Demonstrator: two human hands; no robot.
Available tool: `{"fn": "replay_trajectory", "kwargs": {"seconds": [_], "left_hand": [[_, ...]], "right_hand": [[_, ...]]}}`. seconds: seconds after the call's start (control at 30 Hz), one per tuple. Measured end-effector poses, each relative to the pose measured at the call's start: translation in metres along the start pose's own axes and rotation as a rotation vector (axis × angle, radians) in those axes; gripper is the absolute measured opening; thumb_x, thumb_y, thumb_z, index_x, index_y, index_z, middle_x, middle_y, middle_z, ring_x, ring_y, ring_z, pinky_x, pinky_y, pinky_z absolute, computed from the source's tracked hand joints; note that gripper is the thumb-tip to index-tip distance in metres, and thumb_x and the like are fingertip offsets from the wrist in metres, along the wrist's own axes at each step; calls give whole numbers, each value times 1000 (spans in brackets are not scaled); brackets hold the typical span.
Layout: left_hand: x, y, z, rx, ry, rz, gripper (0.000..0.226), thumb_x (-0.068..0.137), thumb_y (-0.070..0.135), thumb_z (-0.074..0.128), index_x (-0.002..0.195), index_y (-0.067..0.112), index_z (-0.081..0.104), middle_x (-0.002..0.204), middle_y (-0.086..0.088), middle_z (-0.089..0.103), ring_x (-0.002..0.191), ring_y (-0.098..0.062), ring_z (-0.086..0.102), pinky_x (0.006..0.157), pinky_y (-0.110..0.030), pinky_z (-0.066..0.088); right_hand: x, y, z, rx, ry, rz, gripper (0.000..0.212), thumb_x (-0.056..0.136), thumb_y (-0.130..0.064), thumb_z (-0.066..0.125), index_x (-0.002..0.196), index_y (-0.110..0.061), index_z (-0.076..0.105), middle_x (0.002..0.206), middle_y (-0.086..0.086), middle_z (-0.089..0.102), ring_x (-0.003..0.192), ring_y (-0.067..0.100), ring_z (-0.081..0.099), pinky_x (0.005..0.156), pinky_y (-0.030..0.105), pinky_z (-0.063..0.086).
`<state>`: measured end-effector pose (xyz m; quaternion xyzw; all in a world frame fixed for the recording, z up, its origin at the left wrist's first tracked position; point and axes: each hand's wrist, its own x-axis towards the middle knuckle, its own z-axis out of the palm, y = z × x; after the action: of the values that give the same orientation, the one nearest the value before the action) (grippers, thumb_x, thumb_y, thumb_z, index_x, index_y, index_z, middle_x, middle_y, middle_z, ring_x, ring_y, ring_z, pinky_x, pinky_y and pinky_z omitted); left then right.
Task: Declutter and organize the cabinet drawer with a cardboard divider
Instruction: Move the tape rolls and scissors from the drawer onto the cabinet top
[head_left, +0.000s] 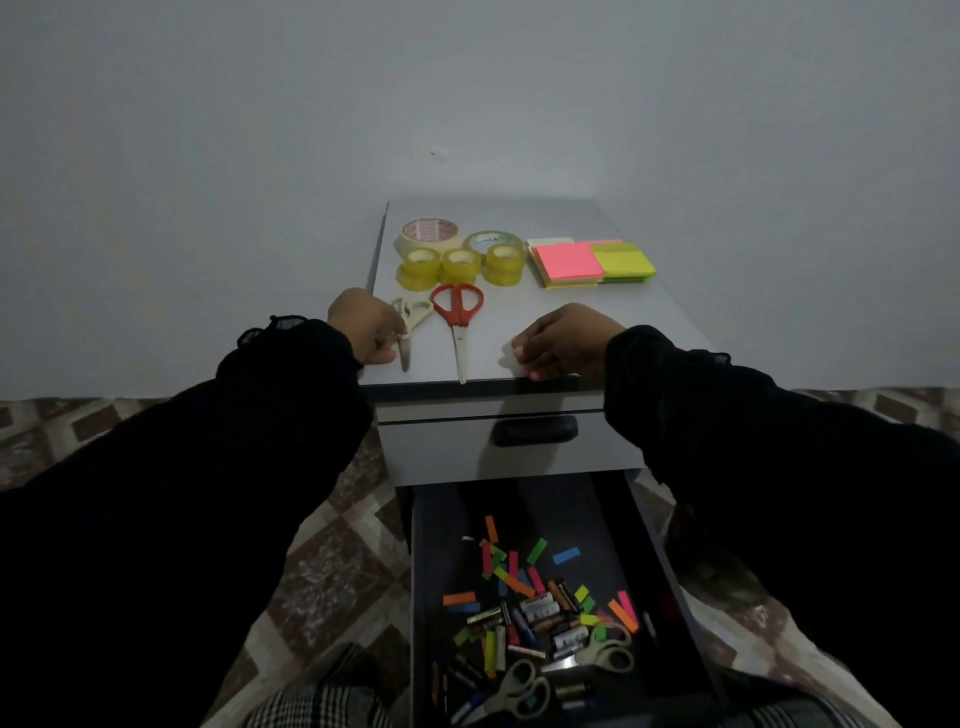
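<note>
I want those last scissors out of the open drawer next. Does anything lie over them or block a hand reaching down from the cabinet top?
Nothing covers the two grey-handled scissors; they lie atop the batteries in the open drawer. Both the left hand and the right hand have open air.

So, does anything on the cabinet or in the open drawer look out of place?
Yes: the red scissors lie with their blade tip poking over the cabinet top's front edge. The drawer still holds a loose jumble of batteries, coloured paper strips and scissors.
</note>
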<state>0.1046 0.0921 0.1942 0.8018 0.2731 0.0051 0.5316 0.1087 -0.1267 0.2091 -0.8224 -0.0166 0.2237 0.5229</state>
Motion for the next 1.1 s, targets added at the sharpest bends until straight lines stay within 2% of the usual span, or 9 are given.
{"fn": "replay_trajectory", "kwargs": {"seconds": [0.1, 0.2, 0.4, 0.57, 0.73, 0.87, 0.9, 0.97, 1.1], "left_hand": [[-15, -4, 1, 21, 51, 147, 15, 80, 0, 65, 70, 3, 54, 70, -13, 51, 53, -19, 48, 50, -26, 43], [-42, -9, 13, 7, -10, 232, 17, 81, 4, 67, 70, 7, 55, 67, -11, 54, 53, -18, 49, 47, -21, 43], [-90, -44, 52, 42, -205, 253, 13, 84, 10, 66, 76, 13, 58, 64, -6, 56, 53, -13, 52, 40, -16, 44], [-116, -83, 83, 129, -385, 294, 11, 85, 11, 66, 86, 15, 57, 74, -2, 59, 62, -11, 56, 51, -18, 49], [-113, -131, 111, 318, -433, 235, 18, 82, 12, 70, 78, 21, 55, 68, 0, 59, 60, -12, 56, 47, -18, 47], [-113, -172, 127, 410, -455, 265, 20, 78, 9, 72, 72, 21, 57, 65, 2, 58, 47, 3, 55, 48, -12, 44], [-114, -181, 131, 437, -459, 275, 13, 78, 8, 72, 76, 16, 61, 69, 0, 59, 53, 4, 56, 56, -15, 47], [-116, -198, 136, 493, -462, 286, 13, 76, 7, 71, 88, 5, 67, 78, -3, 61, 76, -11, 62, 74, -26, 49], [-118, -229, 145, 526, -529, 266, 15, 77, 6, 70, 91, 7, 64, 79, -1, 59, 82, -17, 59, 80, -33, 49]], "right_hand": [[-11, 7, -3, -7, -7, -6, 15, 85, 8, 57, 75, -4, 60, 73, 10, 61, 62, 19, 57, 53, 21, 53], [-22, 20, -6, -75, -9, -35, 16, 83, 5, 61, 72, -7, 61, 73, 9, 61, 62, 18, 57, 52, 21, 52], [-42, 54, -11, -152, -34, 1, 13, 84, 1, 62, 77, -9, 60, 73, 8, 60, 61, 17, 58, 57, 24, 52], [-59, 91, -14, -207, -45, 20, 10, 86, 1, 60, 84, -9, 61, 75, 4, 62, 64, 15, 59, 57, 21, 52], [-61, 140, -14, -377, -72, 60, 18, 82, 0, 66, 99, -2, 63, 72, 5, 59, 61, 13, 57, 51, 19, 51], [-59, 184, -6, -572, -118, 95, 14, 82, -5, 67, 95, -8, 62, 85, 12, 63, 54, 11, 54, 42, 13, 46], [-59, 195, -3, -622, -119, 99, 12, 83, -5, 66, 92, -10, 61, 87, 12, 64, 53, 10, 54, 43, 14, 46], [-59, 217, 3, -684, -131, 99, 13, 82, -5, 64, 94, -9, 63, 91, 14, 66, 56, 13, 56, 48, 17, 46], [-56, 253, 13, -768, -152, 104, 23, 81, -5, 62, 104, -2, 66, 106, 15, 68, 96, 25, 65, 77, 28, 49]]}}
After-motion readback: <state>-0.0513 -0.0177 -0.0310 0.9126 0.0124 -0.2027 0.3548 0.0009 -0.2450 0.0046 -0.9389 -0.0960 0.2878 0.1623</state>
